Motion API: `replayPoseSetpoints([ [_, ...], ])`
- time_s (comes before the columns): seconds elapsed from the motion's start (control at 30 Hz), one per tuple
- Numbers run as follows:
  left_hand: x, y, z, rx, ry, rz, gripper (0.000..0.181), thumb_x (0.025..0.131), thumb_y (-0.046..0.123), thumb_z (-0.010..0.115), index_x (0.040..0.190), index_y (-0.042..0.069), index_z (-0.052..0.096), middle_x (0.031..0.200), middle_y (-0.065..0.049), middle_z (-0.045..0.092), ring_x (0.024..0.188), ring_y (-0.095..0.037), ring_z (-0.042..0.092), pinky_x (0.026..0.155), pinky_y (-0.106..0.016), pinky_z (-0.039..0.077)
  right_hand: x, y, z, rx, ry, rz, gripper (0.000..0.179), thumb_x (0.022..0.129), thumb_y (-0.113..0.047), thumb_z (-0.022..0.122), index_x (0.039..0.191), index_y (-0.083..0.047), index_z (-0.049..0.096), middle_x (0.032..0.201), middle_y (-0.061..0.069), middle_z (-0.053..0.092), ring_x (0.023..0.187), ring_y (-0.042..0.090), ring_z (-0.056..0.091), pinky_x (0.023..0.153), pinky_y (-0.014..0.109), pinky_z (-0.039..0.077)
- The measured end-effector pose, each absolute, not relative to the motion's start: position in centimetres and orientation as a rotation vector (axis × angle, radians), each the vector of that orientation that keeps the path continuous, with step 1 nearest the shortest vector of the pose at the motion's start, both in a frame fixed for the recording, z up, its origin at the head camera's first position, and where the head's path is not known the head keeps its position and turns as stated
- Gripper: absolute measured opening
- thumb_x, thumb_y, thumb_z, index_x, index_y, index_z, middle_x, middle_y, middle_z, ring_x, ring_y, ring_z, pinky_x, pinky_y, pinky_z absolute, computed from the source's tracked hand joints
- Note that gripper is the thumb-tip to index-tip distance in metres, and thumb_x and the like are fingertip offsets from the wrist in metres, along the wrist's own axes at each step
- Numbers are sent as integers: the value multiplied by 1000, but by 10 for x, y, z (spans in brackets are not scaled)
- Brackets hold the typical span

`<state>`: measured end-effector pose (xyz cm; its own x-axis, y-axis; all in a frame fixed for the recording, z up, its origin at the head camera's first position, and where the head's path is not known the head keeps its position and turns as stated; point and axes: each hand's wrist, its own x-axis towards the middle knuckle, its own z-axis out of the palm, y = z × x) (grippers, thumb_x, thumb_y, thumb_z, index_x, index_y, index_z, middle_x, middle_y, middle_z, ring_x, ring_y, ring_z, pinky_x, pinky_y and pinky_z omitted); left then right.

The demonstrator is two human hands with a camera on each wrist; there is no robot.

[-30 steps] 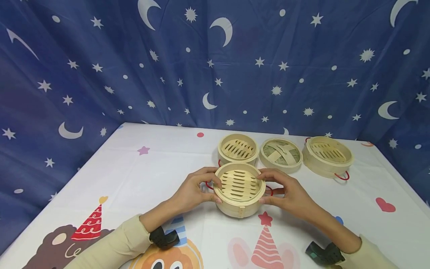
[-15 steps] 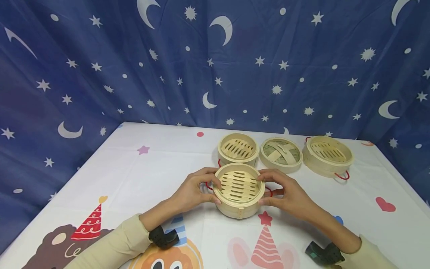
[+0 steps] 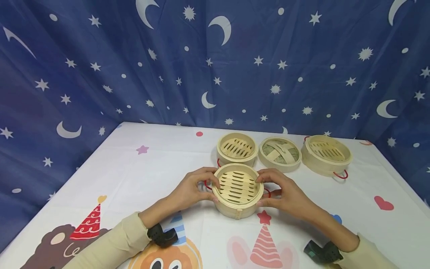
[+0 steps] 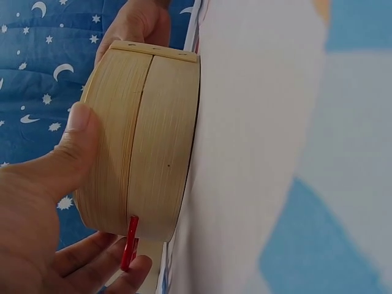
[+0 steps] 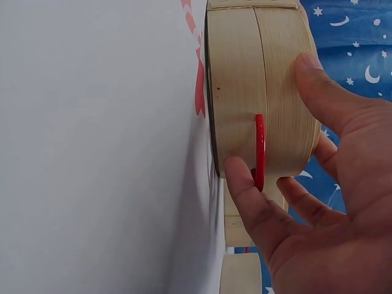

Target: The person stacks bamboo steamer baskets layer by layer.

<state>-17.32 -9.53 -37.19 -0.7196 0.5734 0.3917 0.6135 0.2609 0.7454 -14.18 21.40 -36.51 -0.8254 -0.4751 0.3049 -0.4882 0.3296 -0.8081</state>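
A round bamboo steamer basket (image 3: 237, 188) with a slatted base and red side handles stands upright on the table, between both hands. My left hand (image 3: 196, 189) grips its left rim, thumb on the outer wall and index finger over the edge. On the opposite side my right hand (image 3: 283, 190) holds the rim in the same way. In the left wrist view the thumb presses the wall of the steamer basket (image 4: 138, 141), near a red handle (image 4: 130, 242). The right wrist view has fingers around the other red handle (image 5: 260, 150).
Behind stand a second steamer basket (image 3: 221, 158), a woven bamboo lid (image 3: 280, 154) and a larger steamer basket (image 3: 322, 164) with red handles. The table (image 3: 161, 164) wears a white printed cloth. A blue star-patterned curtain (image 3: 168, 67) hangs behind and at the sides.
Both hands keep their hold on the steamer basket, which stays in almost the same place. The whole head view has shifted very slightly.
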Motion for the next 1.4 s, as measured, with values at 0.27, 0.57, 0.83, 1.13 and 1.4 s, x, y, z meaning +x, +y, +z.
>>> replayPoseSetpoints([
  [0.27,-176,-96,-376,-1148,-2426,-1566,37,63,11,86,94,15,67,129,-7,57,125,-22,47,104,-40,36,-143,215,-365,929,-2586,1547,51,72,-20,84,114,-12,57,132,7,48,112,28,56,73,35,56],
  [0.57,-177,-97,-376,-1100,-2437,-1623,36,63,5,85,93,9,68,126,-12,56,125,-27,46,107,-46,31,-145,215,-361,913,-2635,1544,50,73,-22,84,115,-14,58,134,5,48,108,26,59,79,37,55],
  [0.83,-179,-98,-379,-1118,-2425,-1615,36,63,16,87,94,20,68,126,-2,56,123,-17,47,106,-44,32,-147,216,-359,919,-2666,1547,52,73,-23,83,117,-14,58,133,5,50,107,27,59,82,37,54],
  [1.13,-179,-97,-378,-1071,-2478,-1608,38,63,17,87,95,23,67,128,1,55,120,-16,48,84,-41,43,-152,219,-344,875,-2695,1453,47,84,-21,75,125,-10,56,126,4,56,115,30,57,87,35,52],
  [1.4,-178,-98,-379,-1080,-2466,-1644,38,63,15,86,96,19,67,130,-2,54,121,-21,48,81,-41,45,-170,220,-334,720,-2663,1337,41,89,-21,70,126,-13,54,127,8,56,111,30,59,86,42,52],
])
